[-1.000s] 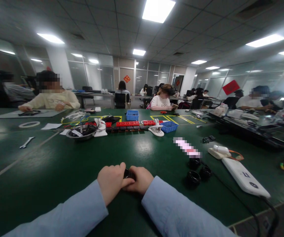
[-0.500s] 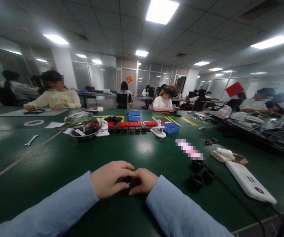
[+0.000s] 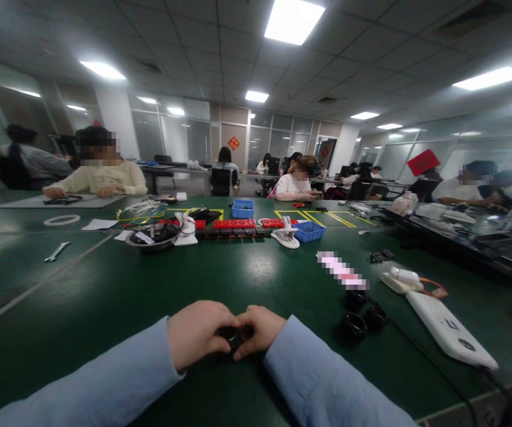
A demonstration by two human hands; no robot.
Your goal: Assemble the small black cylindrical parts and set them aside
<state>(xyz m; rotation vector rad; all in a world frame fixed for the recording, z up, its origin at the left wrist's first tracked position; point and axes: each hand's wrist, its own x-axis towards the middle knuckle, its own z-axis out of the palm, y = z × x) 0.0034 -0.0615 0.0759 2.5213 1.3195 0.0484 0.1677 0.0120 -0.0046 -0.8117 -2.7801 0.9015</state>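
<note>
Near the front of the green table, my left hand (image 3: 199,333) and my right hand (image 3: 262,328) meet around a small black round part (image 3: 231,340). Thumbs are at its near side, and the other fingers curve around the far side. Much of the part is covered by the fingers, so its exact kind is unclear. To the right of my right hand stand more black ring-shaped parts, one (image 3: 352,326) nearest to me, another (image 3: 376,318) beside it and a third (image 3: 355,299) behind them.
A white power bank-like device (image 3: 451,330) with a black cable lies at right. Farther back are a metal bowl (image 3: 152,244) of cables, a white clamp (image 3: 286,236), blue bins (image 3: 309,230) and red power strips (image 3: 233,223). A wrench (image 3: 57,252) lies left. Several people sit beyond.
My left hand has shifted slightly down and its fingers have drawn in toward the black part. More of the part now shows between the thumbs. The right hand has barely moved.
</note>
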